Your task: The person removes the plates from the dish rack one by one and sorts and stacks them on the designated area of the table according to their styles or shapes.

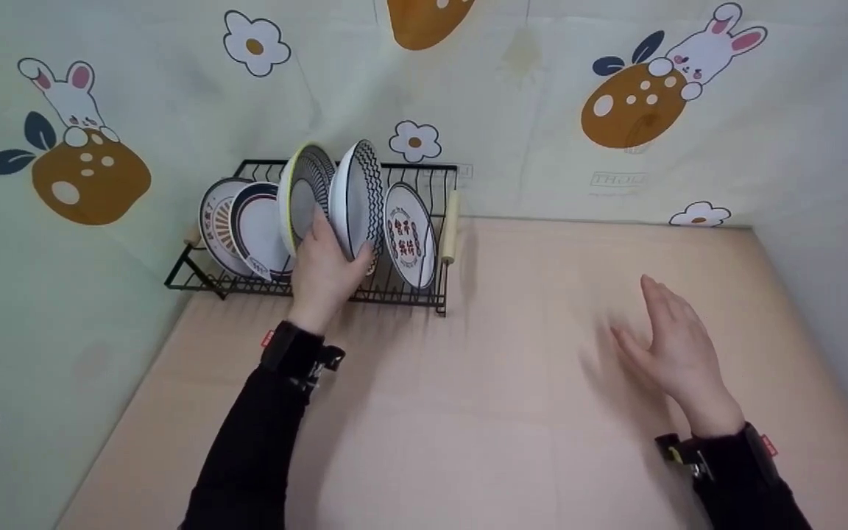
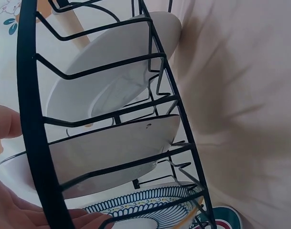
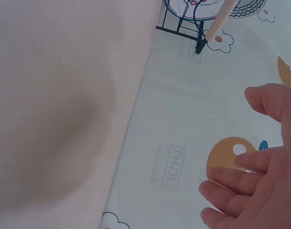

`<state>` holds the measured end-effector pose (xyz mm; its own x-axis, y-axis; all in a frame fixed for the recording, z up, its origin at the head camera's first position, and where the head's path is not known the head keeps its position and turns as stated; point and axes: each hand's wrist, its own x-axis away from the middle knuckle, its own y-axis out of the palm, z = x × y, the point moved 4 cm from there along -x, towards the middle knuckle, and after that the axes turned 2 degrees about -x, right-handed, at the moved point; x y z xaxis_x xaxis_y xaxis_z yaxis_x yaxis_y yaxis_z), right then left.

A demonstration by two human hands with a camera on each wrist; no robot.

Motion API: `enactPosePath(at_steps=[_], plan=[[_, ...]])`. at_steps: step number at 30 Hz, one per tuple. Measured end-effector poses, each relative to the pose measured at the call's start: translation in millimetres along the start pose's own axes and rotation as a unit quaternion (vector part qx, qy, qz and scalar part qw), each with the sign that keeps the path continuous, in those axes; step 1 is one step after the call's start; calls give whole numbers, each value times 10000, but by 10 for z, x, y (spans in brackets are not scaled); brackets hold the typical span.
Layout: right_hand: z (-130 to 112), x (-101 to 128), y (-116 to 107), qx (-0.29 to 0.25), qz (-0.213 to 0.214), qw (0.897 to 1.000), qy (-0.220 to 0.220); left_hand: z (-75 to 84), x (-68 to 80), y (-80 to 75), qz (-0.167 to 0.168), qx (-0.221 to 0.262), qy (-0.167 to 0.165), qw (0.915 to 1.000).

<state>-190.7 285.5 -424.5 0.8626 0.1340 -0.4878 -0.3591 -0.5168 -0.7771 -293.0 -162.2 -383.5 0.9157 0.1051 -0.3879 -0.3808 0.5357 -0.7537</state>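
My left hand (image 1: 323, 276) reaches into a black wire dish rack (image 1: 424, 167) and pinches a white bowl (image 1: 354, 195) with a black wavy pattern inside. The thumb is on its right side and the fingers are on its left, beside a yellow-rimmed patterned bowl (image 1: 297, 195). In the left wrist view the white bowl (image 2: 112, 150) stands on edge between thumb and fingers, partly behind the rack's bars. Over the table at the right, my right hand (image 1: 682, 361) holds nothing, its fingers extended and the thumb apart.
A plate with red characters (image 1: 408, 235) stands in the rack's right end, next to a wooden handle (image 1: 450, 228). Two more plates lean at the left, one with a dark rim (image 1: 262, 224). A printed wall cover (image 1: 527, 110) rises behind the beige tabletop (image 1: 497, 368).
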Motion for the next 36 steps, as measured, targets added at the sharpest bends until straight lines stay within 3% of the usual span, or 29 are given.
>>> enactPosePath(at_steps=[19, 36], plan=[[-154, -118, 122, -301, 124, 9994, -115, 9, -170, 42, -29, 91, -253, 9996], [-209, -165, 237, -479, -87, 9988, 35, -33, -185, 115, -1, 78, -364, 9993]])
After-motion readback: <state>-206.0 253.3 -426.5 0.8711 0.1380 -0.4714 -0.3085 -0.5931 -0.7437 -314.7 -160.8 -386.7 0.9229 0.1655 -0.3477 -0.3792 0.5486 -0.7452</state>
